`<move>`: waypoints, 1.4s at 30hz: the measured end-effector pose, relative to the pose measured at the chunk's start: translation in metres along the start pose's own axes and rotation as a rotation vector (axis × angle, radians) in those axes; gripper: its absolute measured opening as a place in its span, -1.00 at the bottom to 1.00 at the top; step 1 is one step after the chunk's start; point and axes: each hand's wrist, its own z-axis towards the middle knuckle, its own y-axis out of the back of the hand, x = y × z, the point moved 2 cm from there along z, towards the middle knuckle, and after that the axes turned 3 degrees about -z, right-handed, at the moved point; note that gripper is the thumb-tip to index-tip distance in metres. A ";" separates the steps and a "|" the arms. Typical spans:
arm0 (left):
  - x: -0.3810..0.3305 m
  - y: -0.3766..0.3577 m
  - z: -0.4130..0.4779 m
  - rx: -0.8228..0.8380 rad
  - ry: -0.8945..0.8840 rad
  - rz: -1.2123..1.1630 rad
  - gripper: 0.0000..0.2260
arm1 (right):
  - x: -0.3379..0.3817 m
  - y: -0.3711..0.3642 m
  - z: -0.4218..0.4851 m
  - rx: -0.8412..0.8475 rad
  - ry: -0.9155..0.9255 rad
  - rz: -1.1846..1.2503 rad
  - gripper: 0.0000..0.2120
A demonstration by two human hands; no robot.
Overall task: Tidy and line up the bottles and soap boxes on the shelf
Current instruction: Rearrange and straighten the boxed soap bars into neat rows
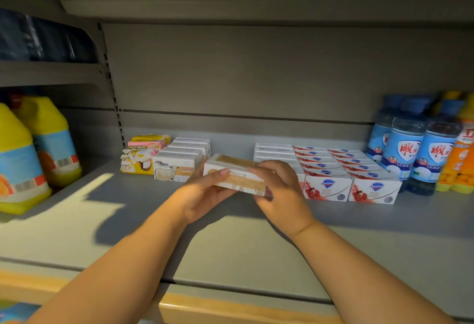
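A grey shelf (230,246) spans the frame. Toward its back, from centre left to right, stand yellow packets (139,161), white soap boxes (179,166), red-and-white soap boxes (346,177) in two rows, blue bottles (410,154) and orange bottles (461,167).

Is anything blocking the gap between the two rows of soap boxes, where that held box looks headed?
Nothing visible does. The left hand and right hand hold the soap box just before the gap between the sheep-printed boxes and the white boxes; the shelf showing there is bare.
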 end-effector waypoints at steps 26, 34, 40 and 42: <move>0.007 -0.010 -0.005 -0.130 -0.393 0.852 -0.20 | 0.000 0.006 -0.002 0.322 -1.485 1.238 -0.63; 0.006 -0.014 -0.004 -0.250 -0.407 0.482 -0.39 | 0.001 0.002 -0.007 0.426 -1.041 1.034 -0.29; 0.005 -0.013 -0.005 -0.317 -0.346 0.528 -0.86 | 0.010 0.003 -0.007 0.233 -0.727 0.743 -0.43; 0.005 -0.013 -0.004 -0.356 -0.372 0.573 -0.90 | 0.010 0.002 -0.004 0.121 -0.881 0.904 -0.52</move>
